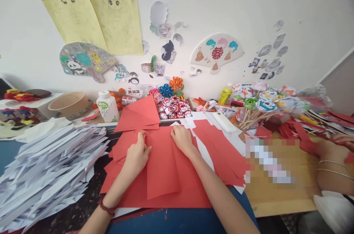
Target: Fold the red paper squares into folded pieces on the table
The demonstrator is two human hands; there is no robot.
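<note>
A folded red sheet (162,167) lies upright on a pile of larger red paper (190,199) in front of me. At its upper left edge is my left hand (138,153), fingers bent, thumb and forefinger at the paper's edge. My right hand (182,139) is closed at the sheet's upper right, fingertips pressed on the paper; its fingertips are partly hidden. More red sheets (141,114) lie above the left hand, and red strips (218,149) lie to the right.
White folded strips (52,167) are heaped at the left. A white bottle (106,107), paper flowers (175,107) and a yellow bottle (225,94) stand behind. Another person's arm (333,164) rests over the wooden table (276,201) at right.
</note>
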